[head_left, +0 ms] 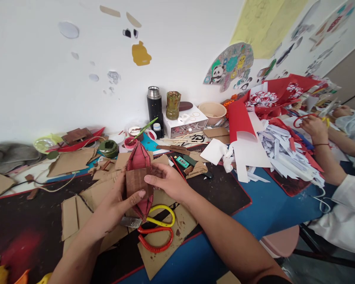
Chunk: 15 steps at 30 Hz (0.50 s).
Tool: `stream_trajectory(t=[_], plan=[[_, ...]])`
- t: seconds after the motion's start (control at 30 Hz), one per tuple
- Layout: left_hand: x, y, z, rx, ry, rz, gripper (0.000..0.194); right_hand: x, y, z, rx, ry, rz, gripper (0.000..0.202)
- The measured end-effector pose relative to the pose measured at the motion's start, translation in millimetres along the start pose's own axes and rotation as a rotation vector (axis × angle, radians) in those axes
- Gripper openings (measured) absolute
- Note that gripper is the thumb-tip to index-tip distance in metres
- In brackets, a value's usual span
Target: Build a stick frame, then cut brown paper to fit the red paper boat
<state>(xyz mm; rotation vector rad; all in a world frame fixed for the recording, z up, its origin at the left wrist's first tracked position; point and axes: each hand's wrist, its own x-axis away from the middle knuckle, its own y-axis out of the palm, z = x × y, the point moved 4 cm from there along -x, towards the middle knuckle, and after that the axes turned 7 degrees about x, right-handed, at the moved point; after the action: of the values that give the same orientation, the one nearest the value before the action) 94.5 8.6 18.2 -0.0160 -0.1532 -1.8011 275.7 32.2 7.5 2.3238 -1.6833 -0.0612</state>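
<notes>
A small cardboard model boat (pixel 139 156), pink-red inside with ridged edges and a brown band across its middle, is held upright over the work mat. My left hand (pixel 122 199) grips its left side, thumb pressed on the brown band. On the opposite side, my right hand (pixel 167 179) holds it too, thumb resting near the band's right edge. Just under the boat lie scissors (pixel 161 227) with one yellow and one red handle, on pieces of brown cardboard (pixel 173 240). The boat partly hides the blades.
Behind stand a black thermos (pixel 154 104), a green cup (pixel 173 105) and a beige bowl (pixel 212 112). Paint pots, including a green one (pixel 109 148), sit at the back. White paper strips (pixel 279 150) lie right, where another person's hand (pixel 315 128) holds red-handled scissors.
</notes>
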Motion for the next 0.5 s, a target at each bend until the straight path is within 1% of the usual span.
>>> stream_trajectory(t=[0.1, 0.2, 0.37, 0.43, 0.5], plan=[[-0.2, 0.2, -1.4, 0.002, -0.009, 0.0, 0.108, 0.3, 0.0, 0.0, -0.003, 0.001, -0.002, 0.061], [-1.1, 1.2, -1.7, 0.006, -0.037, -0.002, 0.11, 0.8, 0.0, -0.4, 0.002, 0.005, 0.003, 0.061], [-2.3, 1.9, 0.0, 0.022, -0.045, 0.025, 0.115, 0.6, 0.8, -0.7, 0.007, -0.009, 0.001, 0.064], [-1.8, 0.7, -2.4, 0.021, -0.051, 0.019, 0.115, 0.3, 0.9, -0.1, 0.009, -0.007, -0.003, 0.066], [-1.2, -0.8, -5.1, 0.034, -0.02, 0.008, 0.11, 0.0, 0.9, 0.1, 0.01, -0.005, -0.01, 0.066]])
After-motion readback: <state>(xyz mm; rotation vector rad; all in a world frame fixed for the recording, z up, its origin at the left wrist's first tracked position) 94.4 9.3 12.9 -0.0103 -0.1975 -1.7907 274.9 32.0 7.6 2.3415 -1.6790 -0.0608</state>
